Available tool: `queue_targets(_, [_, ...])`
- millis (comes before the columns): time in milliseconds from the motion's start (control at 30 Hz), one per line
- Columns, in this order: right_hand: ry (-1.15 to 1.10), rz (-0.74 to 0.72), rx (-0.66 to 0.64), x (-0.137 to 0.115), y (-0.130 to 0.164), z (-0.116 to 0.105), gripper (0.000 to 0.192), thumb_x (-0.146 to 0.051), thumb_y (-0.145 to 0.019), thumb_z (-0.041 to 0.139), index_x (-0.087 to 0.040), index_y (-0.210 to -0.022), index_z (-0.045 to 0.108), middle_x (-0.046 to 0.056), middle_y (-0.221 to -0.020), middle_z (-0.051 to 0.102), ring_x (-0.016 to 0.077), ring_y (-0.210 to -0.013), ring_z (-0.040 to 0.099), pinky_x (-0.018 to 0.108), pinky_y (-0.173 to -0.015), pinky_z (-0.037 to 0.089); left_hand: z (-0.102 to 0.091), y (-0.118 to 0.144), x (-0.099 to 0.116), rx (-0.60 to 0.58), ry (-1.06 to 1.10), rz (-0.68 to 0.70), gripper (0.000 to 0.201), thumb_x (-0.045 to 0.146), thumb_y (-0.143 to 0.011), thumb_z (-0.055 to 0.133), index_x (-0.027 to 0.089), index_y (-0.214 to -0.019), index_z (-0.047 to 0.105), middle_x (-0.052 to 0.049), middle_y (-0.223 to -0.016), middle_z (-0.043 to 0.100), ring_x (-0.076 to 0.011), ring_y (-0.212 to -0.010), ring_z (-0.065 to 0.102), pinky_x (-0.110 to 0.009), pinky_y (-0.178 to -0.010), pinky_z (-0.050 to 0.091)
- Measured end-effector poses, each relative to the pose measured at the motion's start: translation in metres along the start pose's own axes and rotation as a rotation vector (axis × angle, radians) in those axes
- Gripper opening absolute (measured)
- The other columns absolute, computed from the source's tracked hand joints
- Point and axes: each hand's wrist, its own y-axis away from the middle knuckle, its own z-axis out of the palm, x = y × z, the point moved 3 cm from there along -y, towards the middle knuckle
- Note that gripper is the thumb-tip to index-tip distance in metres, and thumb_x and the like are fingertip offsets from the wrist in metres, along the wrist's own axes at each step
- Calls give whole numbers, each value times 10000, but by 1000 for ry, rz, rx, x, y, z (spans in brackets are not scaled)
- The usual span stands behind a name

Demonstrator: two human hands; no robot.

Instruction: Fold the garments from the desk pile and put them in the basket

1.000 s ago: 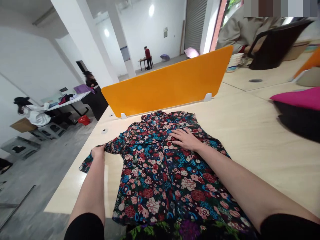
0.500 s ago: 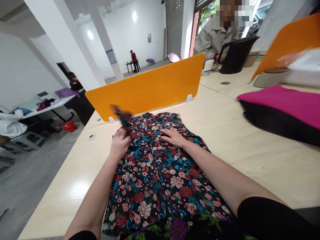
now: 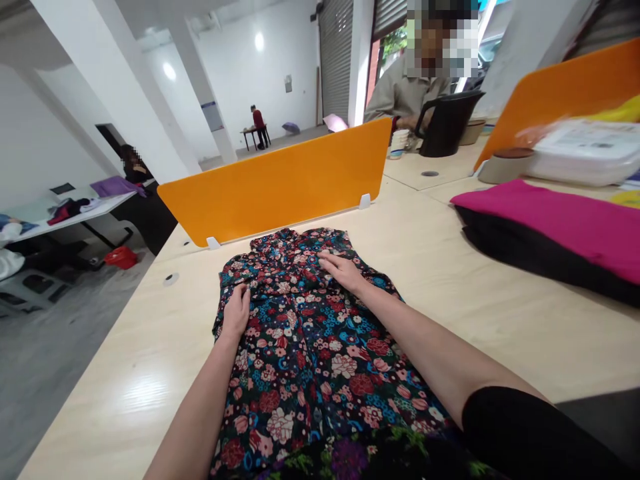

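A dark floral blouse (image 3: 310, 347) with red, pink and blue flowers lies spread on the wooden table, its collar end away from me. My left hand (image 3: 237, 311) rests on the blouse's left side, fingers together, slightly bent and pointing away from me. On the upper right part of the cloth lies my right hand (image 3: 343, 271), fingers stretched out and pressed lightly on the fabric. Small folds cross the blouse between the two hands. Its near end runs under the green and purple patterned cloth at the bottom of the view.
An orange divider (image 3: 280, 183) stands behind the blouse. To the right lies a folded magenta and black cloth (image 3: 550, 223). Beyond are a black pitcher (image 3: 447, 127), paper cups (image 3: 399, 143), a plastic box (image 3: 585, 150) and a seated person (image 3: 400, 90). A red bucket (image 3: 121, 257) is on the floor.
My left hand has let go of the blurred flap of floral cloth it was lifting, now laid down, and has moved slightly nearer me. My right hand stays on the blouse.
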Motion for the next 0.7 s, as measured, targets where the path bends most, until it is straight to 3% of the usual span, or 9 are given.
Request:
queue_targets(100, [247, -70, -117, -15, 4, 5, 246, -336, -845, 564, -194, -1005, 686, 76, -931, 698, 245, -904, 631, 366, -830, 480, 5, -4, -2, -20, -42, 36, 352, 354, -923, 329, 192, -1070, 605, -88, -1124, 662, -210, -1102, 582, -370, -1002, 431])
queue_targets(167, [322, -173, -109, -27, 5, 4, 147, -236, -845, 543, -185, -878, 677, 72, -864, 679, 232, -858, 615, 343, -800, 468, 9, -6, -4, -14, -66, 47, 343, 352, -905, 375, 198, -1106, 607, -92, -1216, 627, -234, -1198, 517, -416, -1073, 356])
queue_targets(300, [278, -267, 173, -43, -8, -15, 221, -194, -911, 409, -187, -866, 625, 84, -891, 635, 214, -871, 583, 311, -795, 449, 15, -5, -7, 31, -136, -4, 434, 424, -887, 433, 197, -1237, 551, -125, -1359, 525, -306, -1306, 402, -524, -1099, 277])
queue_targets(367, [308, -274, 252, -43, -17, -24, 245, -201, -928, 376, -187, -893, 618, 97, -928, 623, 219, -913, 570, 310, -822, 435, 16, -3, -8, 43, -193, -29, 492, 471, -884, 434, 173, -1264, 533, -145, -1380, 499, -325, -1316, 382, -539, -1092, 279])
queue_targets(433, [379, -219, 195, -36, -24, -26, 234, -217, -922, 402, -189, -861, 626, 95, -916, 623, 217, -896, 571, 300, -804, 429, 15, -2, -9, 45, -240, -26, 526, 510, -880, 431, 147, -1244, 543, -159, -1379, 495, -332, -1309, 383, -539, -1081, 296])
queue_targets(600, [424, 55, -112, -14, -18, -13, 296, -452, -858, 544, -210, -720, 646, 37, -747, 636, 186, -710, 576, 261, -627, 394, 10, -3, -6, 38, -226, 107, 445, 482, -919, 363, 179, -1144, 598, -102, -1347, 535, -292, -1315, 371, -488, -1075, 332])
queue_targets(700, [434, 71, -215, -18, -10, -4, 258, -431, -803, 612, -210, -673, 636, 34, -709, 633, 182, -679, 563, 256, -589, 359, 13, -3, -4, -36, -270, 126, 458, 417, -943, 305, 181, -1243, 558, -87, -1362, 529, -302, -1320, 365, -496, -1075, 324])
